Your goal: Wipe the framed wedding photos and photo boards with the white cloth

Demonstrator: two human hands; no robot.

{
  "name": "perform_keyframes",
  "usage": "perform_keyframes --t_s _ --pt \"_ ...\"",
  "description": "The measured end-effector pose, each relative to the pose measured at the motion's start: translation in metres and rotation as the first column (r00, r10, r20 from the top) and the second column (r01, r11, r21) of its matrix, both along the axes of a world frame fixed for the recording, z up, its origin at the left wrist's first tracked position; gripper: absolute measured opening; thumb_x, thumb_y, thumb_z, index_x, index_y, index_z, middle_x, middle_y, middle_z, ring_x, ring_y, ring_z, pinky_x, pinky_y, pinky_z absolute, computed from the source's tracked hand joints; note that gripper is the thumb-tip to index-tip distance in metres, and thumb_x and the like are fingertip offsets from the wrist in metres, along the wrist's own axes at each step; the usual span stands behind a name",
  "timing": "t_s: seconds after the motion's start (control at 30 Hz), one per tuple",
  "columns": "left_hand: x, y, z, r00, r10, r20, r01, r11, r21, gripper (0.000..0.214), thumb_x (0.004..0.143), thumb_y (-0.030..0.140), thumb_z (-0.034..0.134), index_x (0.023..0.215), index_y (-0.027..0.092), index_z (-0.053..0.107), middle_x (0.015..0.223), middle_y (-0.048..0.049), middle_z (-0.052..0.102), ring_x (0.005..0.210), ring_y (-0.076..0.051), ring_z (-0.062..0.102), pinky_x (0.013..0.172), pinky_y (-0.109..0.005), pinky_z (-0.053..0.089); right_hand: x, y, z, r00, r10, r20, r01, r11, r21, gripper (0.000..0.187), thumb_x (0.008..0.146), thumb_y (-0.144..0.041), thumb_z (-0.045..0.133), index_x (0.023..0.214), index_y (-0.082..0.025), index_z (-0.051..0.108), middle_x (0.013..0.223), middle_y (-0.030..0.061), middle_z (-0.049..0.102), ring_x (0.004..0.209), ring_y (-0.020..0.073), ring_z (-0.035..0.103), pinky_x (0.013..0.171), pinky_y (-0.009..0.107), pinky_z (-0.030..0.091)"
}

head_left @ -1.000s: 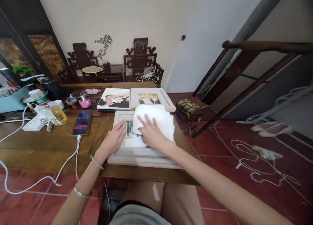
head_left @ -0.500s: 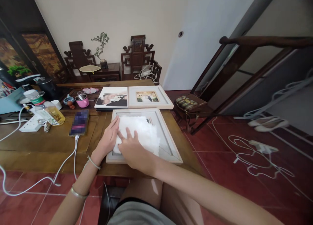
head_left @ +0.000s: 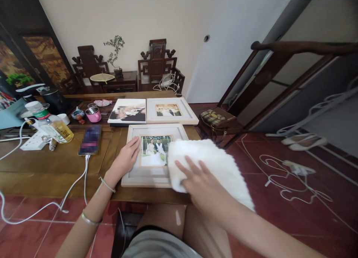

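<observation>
Pale wall (head_left: pixel 173 15), red floor tiles (head_left: pixel 251 168), long brown wooden worktop (head_left: pixel 112 176) across the middle. Pale wood-rimmed rectangular picture frame (head_left: pixel 148 180) with grey mat lies flat near the front edge; photo (head_left: pixel 156 150) inside shows 2 people. Left hand (head_left: pixel 126 158): flat, fingers together, resting on the frame's left side, not clenched. Right hand (head_left: pixel 203 179): fingers spread on top of white fluffy cloth (head_left: pixel 209 151); can't tell if it grips the cloth or only presses. Cloth covers much of the frame's right part and extends past its right side.

Just behind: 2nd pale wooden frame (head_left: pixel 191 118), lying flat, beside white-edged square photo panel (head_left: pixel 130 116). To the left: dark-screened phone (head_left: pixel 90 138) on white cable (head_left: pixel 87 159), pink metal-lined cup (head_left: pixel 94 117), tilted clear plastic bottle (head_left: pixel 60 130) of yellow liquid, white power strip (head_left: pixel 34 141). Right: dark wooden chair (head_left: pixel 268 47), plaid bag (head_left: pixel 214 117) on its seat.
</observation>
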State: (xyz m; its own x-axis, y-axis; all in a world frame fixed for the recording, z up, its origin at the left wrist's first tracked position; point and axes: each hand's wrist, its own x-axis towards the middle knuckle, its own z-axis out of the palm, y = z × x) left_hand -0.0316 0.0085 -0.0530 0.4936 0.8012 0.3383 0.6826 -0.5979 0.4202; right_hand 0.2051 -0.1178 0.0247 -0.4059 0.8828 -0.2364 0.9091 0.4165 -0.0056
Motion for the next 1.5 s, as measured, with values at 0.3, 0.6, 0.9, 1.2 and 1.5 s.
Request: perform_keyframes --t_s 0.3,0.6,0.9,1.2,1.5 --pt "0.001 -0.001 -0.007 0.997 0.030 -0.064 -0.031 1.000 -0.006 0.040 0.096 0.031 0.040 0.131 0.015 0.050 0.143 -0.0140 0.045 0.137 -0.025 0.035 0.111 -0.045 0.034 0.035 0.047 -0.015 0.976 -0.101 -0.193 0.145 0.963 0.228 0.045 0.067 0.007 0.043 0.102 -0.011 0.066 0.144 0.0199 0.042 0.126 0.0323 0.048 0.097 0.041 0.045" --pt "0.003 -0.003 0.004 0.995 0.048 -0.082 -0.052 0.998 -0.047 0.031 0.094 0.030 0.044 0.116 0.016 0.060 0.125 -0.0142 0.058 0.122 -0.028 0.050 0.102 -0.044 0.044 -0.066 0.159 -0.015 0.906 0.409 -0.112 -0.354 0.875 0.330 0.038 0.075 0.004 0.046 0.109 -0.006 0.061 0.121 0.0220 0.058 0.125 0.0279 0.046 0.103 0.039 0.033" --pt "0.003 -0.003 -0.004 0.999 0.038 -0.021 -0.039 0.998 -0.047 0.041 0.094 0.030 0.043 0.130 0.013 0.051 0.142 -0.0169 0.044 0.136 -0.027 0.036 0.110 -0.048 0.034 -0.017 0.147 -0.014 0.972 0.232 -0.017 -0.218 0.934 0.283 0.039 0.072 0.008 0.044 0.096 -0.011 0.069 0.113 0.0171 0.064 0.108 0.0236 0.058 0.097 0.035 0.036" --pt "0.005 -0.007 0.000 0.997 0.069 -0.042 -0.072 0.995 -0.069 0.041 0.094 0.025 0.043 0.130 0.010 0.050 0.144 -0.0174 0.042 0.137 -0.026 0.036 0.111 -0.047 0.033 0.062 0.137 0.011 0.994 -0.066 0.090 0.020 0.899 0.438 0.038 0.069 0.007 0.041 0.087 -0.009 0.070 0.101 0.0187 0.068 0.092 0.0266 0.065 0.092 0.039 0.041" --pt "0.003 -0.002 -0.006 0.997 0.075 -0.008 -0.075 0.996 -0.044 0.038 0.094 0.027 0.042 0.127 0.014 0.053 0.141 -0.0149 0.047 0.135 -0.026 0.039 0.109 -0.048 0.036 0.029 0.108 -0.045 0.996 0.087 -0.013 -0.071 0.884 0.462 0.034 0.070 0.003 0.049 0.096 -0.004 0.071 0.126 0.0248 0.057 0.127 0.0328 0.046 0.108 0.046 0.033"
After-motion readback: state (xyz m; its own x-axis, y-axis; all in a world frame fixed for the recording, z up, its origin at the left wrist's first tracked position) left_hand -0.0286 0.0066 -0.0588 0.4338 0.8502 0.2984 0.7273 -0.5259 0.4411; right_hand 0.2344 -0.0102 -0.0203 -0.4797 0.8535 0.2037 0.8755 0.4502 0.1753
